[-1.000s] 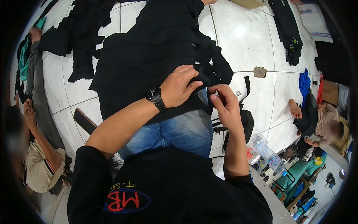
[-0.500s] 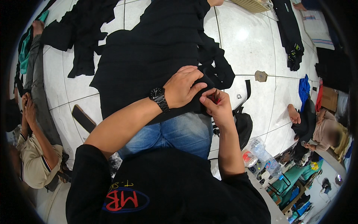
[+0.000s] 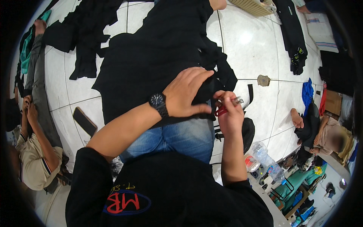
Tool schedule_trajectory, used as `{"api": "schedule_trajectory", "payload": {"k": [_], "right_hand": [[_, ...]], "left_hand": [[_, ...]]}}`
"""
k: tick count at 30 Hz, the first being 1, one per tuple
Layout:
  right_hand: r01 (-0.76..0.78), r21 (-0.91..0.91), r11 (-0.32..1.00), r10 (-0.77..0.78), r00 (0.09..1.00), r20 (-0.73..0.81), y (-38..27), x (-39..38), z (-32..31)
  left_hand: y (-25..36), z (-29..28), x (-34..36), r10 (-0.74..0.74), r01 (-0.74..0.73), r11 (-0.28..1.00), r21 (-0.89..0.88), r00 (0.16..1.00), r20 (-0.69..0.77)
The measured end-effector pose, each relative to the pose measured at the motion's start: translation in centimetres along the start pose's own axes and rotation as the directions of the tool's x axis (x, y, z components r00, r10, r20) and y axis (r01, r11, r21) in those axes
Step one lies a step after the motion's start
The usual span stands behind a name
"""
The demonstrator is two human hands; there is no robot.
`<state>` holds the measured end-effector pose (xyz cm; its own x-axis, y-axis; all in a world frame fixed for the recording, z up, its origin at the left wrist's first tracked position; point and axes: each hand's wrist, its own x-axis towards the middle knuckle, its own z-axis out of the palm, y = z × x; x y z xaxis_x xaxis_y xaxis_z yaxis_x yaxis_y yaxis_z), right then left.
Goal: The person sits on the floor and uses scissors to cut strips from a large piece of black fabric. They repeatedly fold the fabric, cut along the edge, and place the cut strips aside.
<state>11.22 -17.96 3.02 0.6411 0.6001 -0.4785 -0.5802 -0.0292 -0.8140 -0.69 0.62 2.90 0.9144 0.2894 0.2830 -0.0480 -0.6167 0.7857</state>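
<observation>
A large black cloth (image 3: 151, 53) is spread over my lap and the floor, with my jeans (image 3: 166, 140) showing below it. My left hand (image 3: 187, 90), wearing a black watch (image 3: 157, 102), lies open on the cloth, fingers stretched out and thumb apart near its lower edge. Just right of that thumb, my right hand (image 3: 231, 109) is closed on a small red tool (image 3: 220, 112); a metal part sticks out by the fingers, slightly blurred. The cloth's right side has strips and gaps, partly hidden behind my hands.
White tiled floor holds more black garments (image 3: 83, 30), a phone (image 3: 85, 121), a stone-like lump (image 3: 263, 80), a black bag (image 3: 247, 134), plastic bottles (image 3: 270, 162) and a basket (image 3: 249, 5). Co-workers (image 3: 39, 159) (image 3: 327, 134) sit at left and right among garments.
My left fingers have straightened and spread, thumb lower. My right hand, earlier at the cloth's edge, has shifted slightly right, and the red tool with its metal part has come into view in it.
</observation>
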Motion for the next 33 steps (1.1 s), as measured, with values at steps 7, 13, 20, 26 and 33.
{"api": "schedule_trajectory", "payload": {"k": [7, 13, 20, 26, 33], "right_hand": [[0.184, 0.013, 0.983, -0.183, 0.967, 0.177, -4.4, 0.7, -2.9], [0.657, -0.731, -0.184, -0.028, 0.74, 0.672, -4.8, -0.1, -0.2], [0.249, -0.934, -0.255, -0.008, 0.966, 0.26, -7.9, 1.4, -12.7], [-0.046, -0.092, 0.995, 0.092, 0.801, 0.592, -5.9, -3.1, -2.6], [0.755, -0.512, -0.409, -0.052, 0.541, 0.839, -4.4, 0.7, 1.9]], "left_hand": [[0.5, 0.1, -1.9, -0.064, -0.039, 0.947, 0.318, 0.949, 0.308], [1.2, 0.8, -3.3, -0.106, -0.056, 0.907, 0.418, 0.93, 0.353], [1.3, 0.3, -3.5, -0.093, -0.077, 0.903, 0.422, 0.926, 0.367], [3.3, -1.3, -6.2, -0.263, 0.126, 0.864, 0.487, 0.939, 0.222], [2.4, -0.9, -7.2, -0.219, 0.086, 0.826, 0.556, 0.96, 0.176]]}}
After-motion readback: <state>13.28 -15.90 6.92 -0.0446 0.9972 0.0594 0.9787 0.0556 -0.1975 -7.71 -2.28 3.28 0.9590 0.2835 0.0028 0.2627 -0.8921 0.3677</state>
